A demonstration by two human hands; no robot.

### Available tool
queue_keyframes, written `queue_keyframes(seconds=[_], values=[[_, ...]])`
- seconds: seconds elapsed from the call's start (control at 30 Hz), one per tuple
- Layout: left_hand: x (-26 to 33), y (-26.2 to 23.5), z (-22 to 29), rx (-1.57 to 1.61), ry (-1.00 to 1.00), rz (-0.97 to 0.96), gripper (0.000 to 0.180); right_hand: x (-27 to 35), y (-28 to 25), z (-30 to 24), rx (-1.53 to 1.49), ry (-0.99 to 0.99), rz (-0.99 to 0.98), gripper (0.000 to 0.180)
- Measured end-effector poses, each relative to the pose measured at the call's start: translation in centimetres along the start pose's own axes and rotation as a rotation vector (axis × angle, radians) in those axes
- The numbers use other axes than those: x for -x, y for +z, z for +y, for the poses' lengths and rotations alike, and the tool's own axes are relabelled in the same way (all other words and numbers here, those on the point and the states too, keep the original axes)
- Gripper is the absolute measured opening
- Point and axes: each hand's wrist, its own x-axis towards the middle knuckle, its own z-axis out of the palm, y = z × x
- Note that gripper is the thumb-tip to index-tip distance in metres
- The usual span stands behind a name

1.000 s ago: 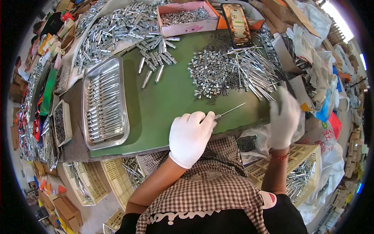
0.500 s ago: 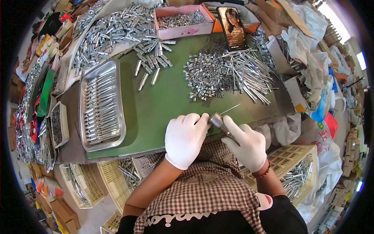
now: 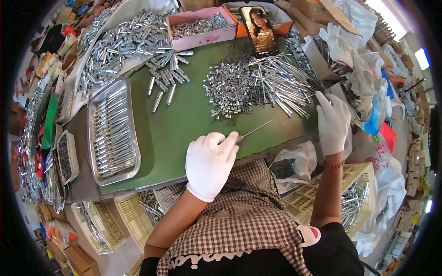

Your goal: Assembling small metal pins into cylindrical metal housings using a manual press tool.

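Fingers [image 3: 229, 139] around thin metal rod [image 3: 256, 130], tip outward.

The left hand [image 3: 211, 163] in its white glove covers most of the thin metal pin [image 3: 254, 130] it holds, so only the pointed end shows near the middle of the frame. The right hand [image 3: 332, 120] at the right hides whatever its fingers touch at the edge of the rod pile [image 3: 281, 85]. The small silver bits [image 3: 228, 89] in the heap are too tiny to tell apart. Things along the dark round rim at far left and lower left are bent and blurry. The yellow basket [image 3: 322, 195] at lower right is partly hidden behind the arm.
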Motion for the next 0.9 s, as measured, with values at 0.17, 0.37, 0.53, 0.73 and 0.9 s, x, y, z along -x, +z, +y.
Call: queue_keyframes(seconds=[0.17, 0.37, 0.53, 0.73, 0.9], values=[[-1.1, 0.0, 0.5, 0.078, -0.010, -0.032, 0.024, -2.6, 1.6, 0.4, -0.055, -0.129, -0.007, 0.018], [-1.8, -0.5, 0.5, 0.016, 0.035, -0.055, 0.012, -4.1, 1.7, -1.2, -0.116, -0.195, -0.053, 0.009], [-1.6, -0.9, 0.0, 0.017, 0.033, -0.013, 0.010, -1.2, 1.2, -2.8, -0.517, 0.192, 0.077, 0.013], [-1.2, -10.4, -7.5, -0.243, -0.070, 0.074, 0.007, 4.3, 0.7, -7.8, -0.916, 0.253, 0.040, 0.012], [0.4, -17.6, -19.2, -0.475, -0.215, 0.122, 0.010, 5.2, 2.5, -12.0, -0.959, 0.382, -0.027, 0.008]])
